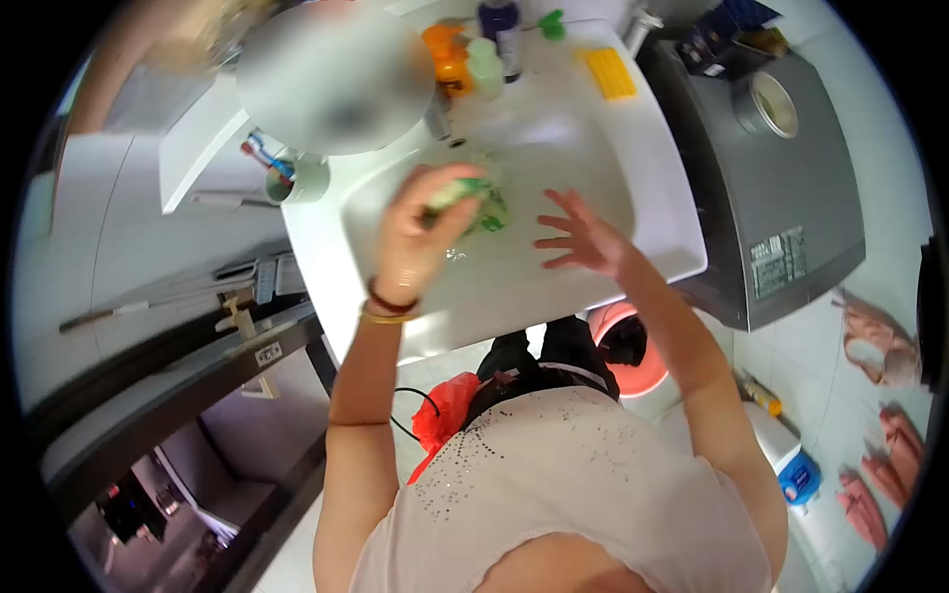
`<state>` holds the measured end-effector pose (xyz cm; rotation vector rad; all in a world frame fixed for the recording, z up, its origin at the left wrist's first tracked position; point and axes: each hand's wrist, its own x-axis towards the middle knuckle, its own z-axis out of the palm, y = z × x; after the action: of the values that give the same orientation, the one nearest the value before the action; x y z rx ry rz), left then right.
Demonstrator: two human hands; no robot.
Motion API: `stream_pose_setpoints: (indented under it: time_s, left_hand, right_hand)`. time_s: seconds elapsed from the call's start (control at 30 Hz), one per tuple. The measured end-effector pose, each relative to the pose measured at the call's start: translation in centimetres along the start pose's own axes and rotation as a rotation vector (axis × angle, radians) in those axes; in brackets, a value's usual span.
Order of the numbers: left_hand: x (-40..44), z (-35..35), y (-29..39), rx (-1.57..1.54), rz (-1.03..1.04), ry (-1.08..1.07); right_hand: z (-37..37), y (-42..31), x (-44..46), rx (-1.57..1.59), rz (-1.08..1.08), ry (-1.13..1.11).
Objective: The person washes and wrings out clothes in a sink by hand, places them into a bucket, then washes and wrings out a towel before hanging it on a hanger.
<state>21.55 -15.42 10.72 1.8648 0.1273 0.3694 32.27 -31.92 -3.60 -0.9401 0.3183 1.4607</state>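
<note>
My left hand (410, 242), with a dark bracelet and a yellow band at its wrist, is raised over the left part of the white sink (633, 148). Its fingers are curled round a pale green-and-white item (457, 194), slightly blurred, whose kind I cannot make out. Just beside and below it, something clear with green print (493, 212) shows in the basin; whether it belongs to the held item I cannot tell. Over the right side of the basin, my right hand (583, 237) is empty, fingers spread.
Along the sink's back edge stand an orange bottle (450, 64), a pale green bottle (484, 69) and a dark purple bottle (502, 40). A yellow ridged piece (608, 73) lies at the back right. A toothbrush cup (308, 181) stands left. A grey appliance (781, 178) adjoins the right side.
</note>
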Motion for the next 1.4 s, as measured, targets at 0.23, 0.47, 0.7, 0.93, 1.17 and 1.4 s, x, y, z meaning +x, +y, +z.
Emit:
stream_pose_setpoints:
  time_s: [0.23,0.47,0.7,0.93,1.17,1.4]
  left_hand:
    - [-2.4,8.5,-7.3,0.256,0.045,0.051]
    - [-2.3,2.8,-23.2,1.052,-0.339,0.062]
    - [-4.3,-2.4,-24.5,1.174,-0.504,0.020]
    - [-3.9,4.0,-27.1,1.096,-0.332,-0.318]
    - [-1.1,5.1,-23.8,0.426,-0.577,-0.199]
    - [-0.2,8.0,-12.5,0.452,-0.260,-0.126]
  right_hand:
    - [1.7,4.5,9.9,0.506,-0.241,-0.450]
    - [3.3,2.9,8.6,0.183,-0.321,0.267]
    - [-5.3,0.0,4.8,-0.346,-0.368,0.544]
    - [-2.8,0.9,9.9,-0.409,-0.105,0.406]
    - [-0.5,1.3,13.9,0.388,-0.088,-0.008]
    - [1.5,-0.3,12.2,0.304,0.002,-0.220]
